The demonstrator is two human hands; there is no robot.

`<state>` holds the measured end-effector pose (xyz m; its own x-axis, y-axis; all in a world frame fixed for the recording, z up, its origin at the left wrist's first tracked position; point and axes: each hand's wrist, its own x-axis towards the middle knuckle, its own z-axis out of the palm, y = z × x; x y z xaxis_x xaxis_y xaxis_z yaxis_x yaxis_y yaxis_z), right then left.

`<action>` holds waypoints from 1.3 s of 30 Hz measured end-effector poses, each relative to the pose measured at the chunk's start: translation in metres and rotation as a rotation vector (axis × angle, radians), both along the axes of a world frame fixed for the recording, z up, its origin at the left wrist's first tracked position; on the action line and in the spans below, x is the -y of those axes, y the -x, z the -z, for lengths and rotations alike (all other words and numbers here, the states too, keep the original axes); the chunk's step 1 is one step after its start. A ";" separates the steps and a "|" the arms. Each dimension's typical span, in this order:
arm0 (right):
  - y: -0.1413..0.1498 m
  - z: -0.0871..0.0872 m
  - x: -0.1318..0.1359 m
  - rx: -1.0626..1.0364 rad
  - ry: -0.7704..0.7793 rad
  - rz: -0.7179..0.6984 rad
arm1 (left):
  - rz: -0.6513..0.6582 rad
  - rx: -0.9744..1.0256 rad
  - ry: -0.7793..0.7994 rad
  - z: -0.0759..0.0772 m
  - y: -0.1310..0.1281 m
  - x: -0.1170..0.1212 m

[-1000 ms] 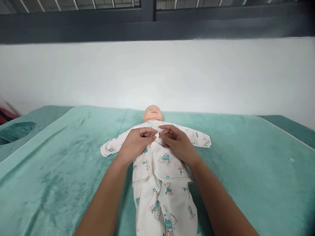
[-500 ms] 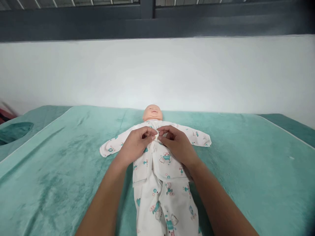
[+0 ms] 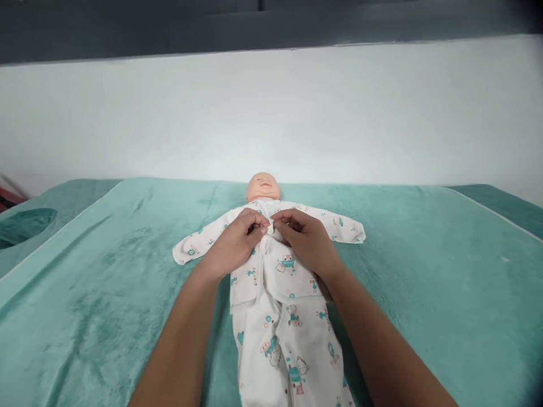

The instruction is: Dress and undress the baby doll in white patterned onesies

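Observation:
A baby doll (image 3: 263,186) lies on its back, its sleeved arms spread to both sides. It wears a white printed baby shirt (image 3: 291,271) and matching trousers (image 3: 263,350). At the chest, my left hand (image 3: 240,240) pinches the left front edge of the shirt between thumb and fingers. Close beside it, my right hand (image 3: 307,237) pinches the other front edge. A small pale button (image 3: 270,229) shows between the fingertips. Below the hands the shirt front hangs apart toward the hem.
A green plush cover (image 3: 424,294) spreads under the doll. Behind it rises a white wall (image 3: 271,113) with a dark frame (image 3: 169,28) above. A dark green oval patch (image 3: 27,226) lies at the far left, near a red object (image 3: 9,198).
The view has tilted slightly downward. My fingertips have shifted a little at the shirt's front edges, and the button now shows more plainly between them.

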<state>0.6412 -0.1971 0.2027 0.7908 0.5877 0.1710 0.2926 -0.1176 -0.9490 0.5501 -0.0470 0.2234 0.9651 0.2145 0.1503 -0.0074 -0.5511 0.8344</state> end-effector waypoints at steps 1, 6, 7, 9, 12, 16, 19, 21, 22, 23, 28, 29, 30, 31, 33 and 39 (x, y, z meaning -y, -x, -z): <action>-0.001 0.001 0.001 -0.023 -0.023 -0.020 | 0.019 0.008 -0.006 0.001 0.000 -0.001; -0.002 0.000 0.006 -0.010 0.046 -0.088 | 0.059 -0.028 0.073 0.001 0.002 -0.005; -0.002 -0.001 0.007 0.010 0.066 -0.093 | 0.059 -0.038 0.089 0.000 0.002 -0.005; 0.000 -0.002 0.007 0.040 0.080 -0.083 | 0.068 -0.050 0.106 -0.002 0.003 -0.005; 0.002 -0.002 0.004 0.054 0.077 -0.041 | 0.095 -0.071 0.129 -0.004 0.004 -0.006; 0.003 0.000 0.002 0.048 0.061 -0.037 | 0.063 -0.070 0.170 -0.003 0.003 -0.004; 0.001 0.000 0.003 0.018 0.035 -0.058 | -0.019 -0.025 0.191 0.001 0.001 -0.001; 0.001 -0.001 0.003 -0.005 0.011 -0.057 | -0.066 0.008 0.206 0.005 -0.001 0.000; 0.001 0.000 0.003 -0.013 -0.002 -0.049 | -0.081 0.023 0.212 0.006 -0.002 0.001; 0.001 0.000 0.002 -0.021 -0.015 -0.040 | -0.094 0.040 0.213 0.007 -0.003 0.002; 0.001 0.004 -0.002 -0.121 -0.131 0.005 | -0.111 0.187 0.079 0.011 -0.008 0.006; 0.001 0.004 -0.002 -0.138 -0.145 0.016 | -0.118 0.210 0.038 0.012 -0.009 0.007; 0.001 0.003 -0.001 -0.140 -0.146 0.022 | -0.128 0.226 0.001 0.013 -0.010 0.007; 0.002 0.001 0.000 -0.123 -0.128 0.022 | -0.143 0.236 -0.029 0.014 -0.011 0.008; 0.006 -0.005 0.003 -0.020 -0.029 -0.009 | -0.174 0.246 -0.061 0.016 -0.012 0.008; 0.033 -0.028 0.004 0.431 0.567 -0.076 | -0.177 0.198 0.028 0.015 -0.010 0.005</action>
<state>0.6085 -0.2015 0.2306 0.6753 0.7292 0.1108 0.6546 -0.5233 -0.5457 0.5602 -0.0519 0.2089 0.8645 0.3844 0.3239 -0.0772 -0.5352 0.8412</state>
